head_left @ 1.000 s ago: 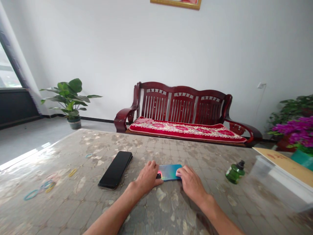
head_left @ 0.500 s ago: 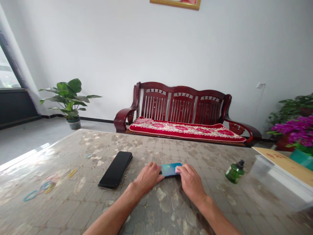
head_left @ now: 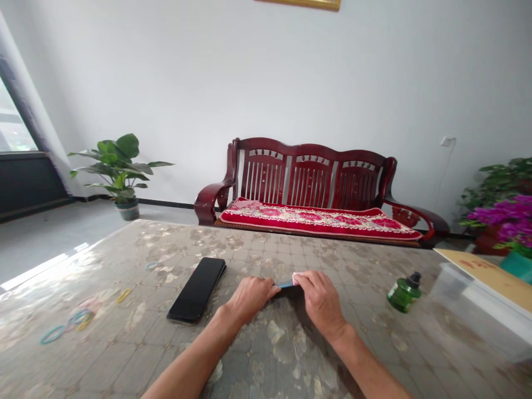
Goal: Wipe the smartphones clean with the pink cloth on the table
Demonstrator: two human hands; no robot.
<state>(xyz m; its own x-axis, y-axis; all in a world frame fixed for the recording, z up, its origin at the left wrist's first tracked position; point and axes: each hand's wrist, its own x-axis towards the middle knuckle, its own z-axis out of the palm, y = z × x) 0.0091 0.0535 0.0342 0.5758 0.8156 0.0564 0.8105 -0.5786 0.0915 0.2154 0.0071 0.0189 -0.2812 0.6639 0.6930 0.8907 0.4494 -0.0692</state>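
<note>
Both my hands meet at the middle of the patterned table (head_left: pixel 124 343). My left hand (head_left: pixel 249 296) and my right hand (head_left: pixel 318 299) each pinch an end of a blue iridescent phone (head_left: pixel 286 285). It is raised on its long edge, so only a thin blue strip shows between my fingertips. A black phone (head_left: pixel 197 288) lies flat on the table just left of my left hand.
Coloured rubber bands (head_left: pixel 78 318) lie scattered at the table's left. A small green bottle (head_left: pixel 403 292) stands at the right, beside a clear plastic box (head_left: pixel 457 282) and a yellow board (head_left: pixel 490 277). A red wooden bench (head_left: pixel 311 194) and potted plants stand beyond.
The blue phone lay flat under my fingertips a second ago. Both hands have tipped it up onto its edge and drawn closer together.
</note>
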